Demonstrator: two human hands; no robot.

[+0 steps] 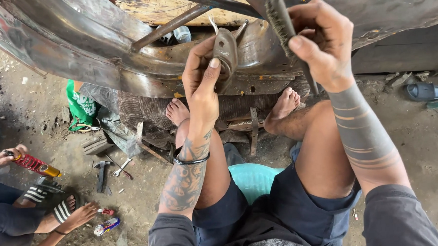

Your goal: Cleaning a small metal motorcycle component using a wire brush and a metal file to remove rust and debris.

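The floor is bare, grey-brown packed dirt [149, 208], dusty and strewn with small scraps. On the left, a green plastic bag [80, 106] lies crumpled beside a grey hammer [102, 173] and a small wrench [122, 166]. Nearer, a small spray can [106, 226] rests on the ground. A turquoise plastic stool [252, 180] stands in the middle. Far right, a dark grey rubber slipper [425, 91] lies by a low dark wall [401, 51]. Soft, even daylight falls over everything.
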